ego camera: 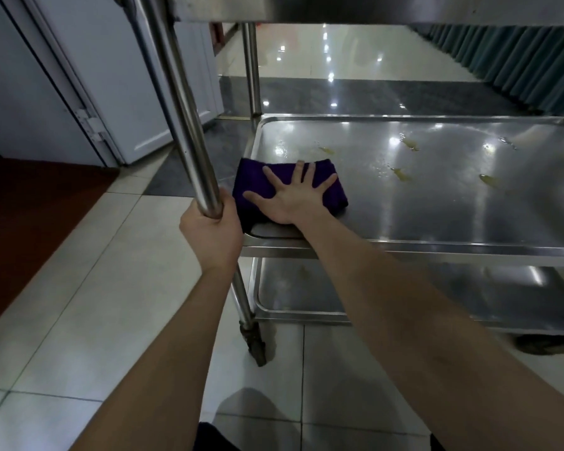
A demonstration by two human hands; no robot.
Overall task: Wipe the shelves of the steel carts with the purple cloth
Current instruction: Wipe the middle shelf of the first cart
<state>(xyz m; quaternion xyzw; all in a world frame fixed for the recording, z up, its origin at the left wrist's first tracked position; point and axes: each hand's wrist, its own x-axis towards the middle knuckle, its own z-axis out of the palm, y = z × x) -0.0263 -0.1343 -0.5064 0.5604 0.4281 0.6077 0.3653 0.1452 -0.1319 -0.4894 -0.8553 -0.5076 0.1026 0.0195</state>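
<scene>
Shelf [437,196] partly beneath purple cloth [254,190], right hand [290,200]

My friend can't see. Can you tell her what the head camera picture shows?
A right hand presses a purple cloth flat on a steel cart's middle shelf, near yellowish spills. The left hand grips the cart's upright post.

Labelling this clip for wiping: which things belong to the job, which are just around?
Job: purple cloth, right hand pressing it flat, middle shelf with yellowish spills, lower shelf, left hand gripping the cart post.
Just around: white door, teal pleated fabric, floor tiles.
</scene>
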